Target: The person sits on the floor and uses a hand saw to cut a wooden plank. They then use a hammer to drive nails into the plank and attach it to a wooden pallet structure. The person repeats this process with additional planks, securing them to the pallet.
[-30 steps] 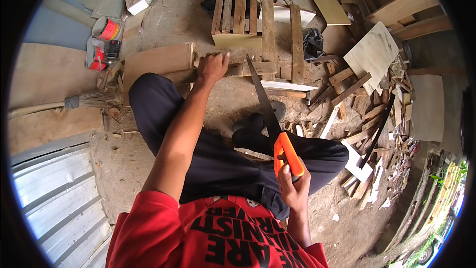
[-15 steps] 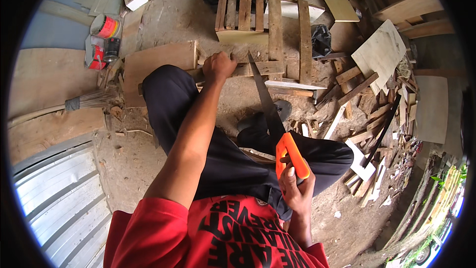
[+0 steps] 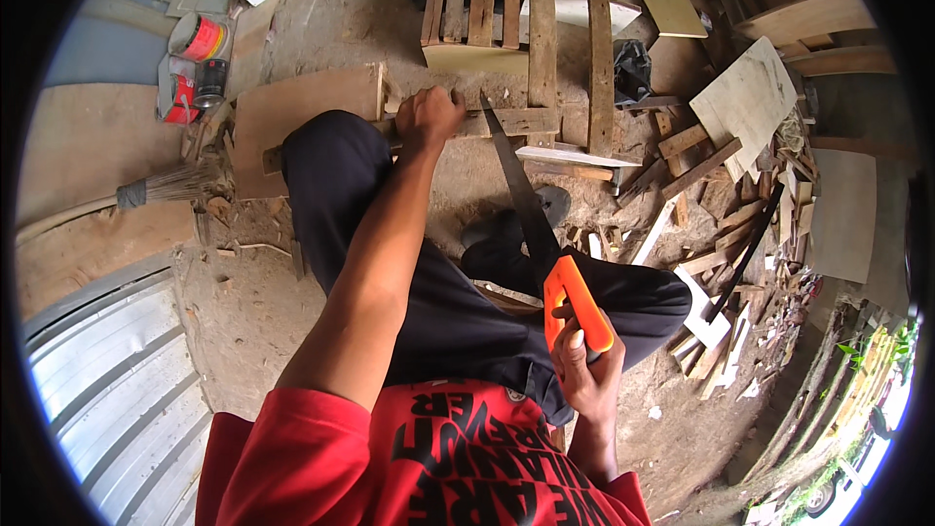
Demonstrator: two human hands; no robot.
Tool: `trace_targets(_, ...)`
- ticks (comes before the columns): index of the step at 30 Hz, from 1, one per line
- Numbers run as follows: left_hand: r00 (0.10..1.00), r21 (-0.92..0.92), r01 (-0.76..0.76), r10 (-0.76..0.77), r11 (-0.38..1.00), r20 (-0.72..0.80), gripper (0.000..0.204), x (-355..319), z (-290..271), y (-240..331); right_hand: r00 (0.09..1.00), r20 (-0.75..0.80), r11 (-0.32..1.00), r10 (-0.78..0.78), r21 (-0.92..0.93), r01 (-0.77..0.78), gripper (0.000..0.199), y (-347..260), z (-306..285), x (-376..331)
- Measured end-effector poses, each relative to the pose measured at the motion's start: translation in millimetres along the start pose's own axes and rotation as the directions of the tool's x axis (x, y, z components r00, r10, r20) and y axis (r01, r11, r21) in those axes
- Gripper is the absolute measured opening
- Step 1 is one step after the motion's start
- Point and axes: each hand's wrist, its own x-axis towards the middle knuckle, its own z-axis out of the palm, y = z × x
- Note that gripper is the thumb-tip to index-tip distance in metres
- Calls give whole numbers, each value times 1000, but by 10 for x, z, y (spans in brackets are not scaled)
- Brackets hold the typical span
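My right hand (image 3: 587,370) is closed around the orange handle of a handsaw (image 3: 519,180). Its dark blade slants up and away to the left, crossing a narrow wooden strip (image 3: 532,123). On that strip, left of the blade, my left hand (image 3: 431,117) presses down with its fingers curled round the wood. The strip runs sideways in front of my knees, its left part lying over a plywood sheet (image 3: 307,127). Its right end meets a long upright plank (image 3: 542,49). Whether the teeth touch the wood, I cannot tell.
A slatted wooden crate (image 3: 477,56) stands ahead. Scrap wood (image 3: 740,234) is heaped at the right, near a pale board (image 3: 745,102). Paint cans (image 3: 202,39) and a broom (image 3: 170,185) lie at the left, above corrugated metal sheeting (image 3: 117,390).
The whole view has shifted slightly, so the surroundings sit a little higher. Both hands keep their grips, and the saw stays at nearly the same angle across the strip.
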Motion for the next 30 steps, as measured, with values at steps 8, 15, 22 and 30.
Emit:
trace_targets(8,996,10,-91,91,996,-25,41,84,226,-23,997,8,995,-71,73,71,38,20,90,-6)
trace_targets(15,1000,-6,-23,23,1000,-22,42,92,205,70,999,-37,1000,12,5,-11,44,-154,80,-82)
trace_targets(22,994,-30,-24,27,999,106,45,41,62,117,989,-75,992,126,37,-123,35,-429,136,3)
trace_targets(30,993,-9,-58,59,998,101,46,39,135,32,999,-12,995,45,-88,-45,37,-19,507,1408)
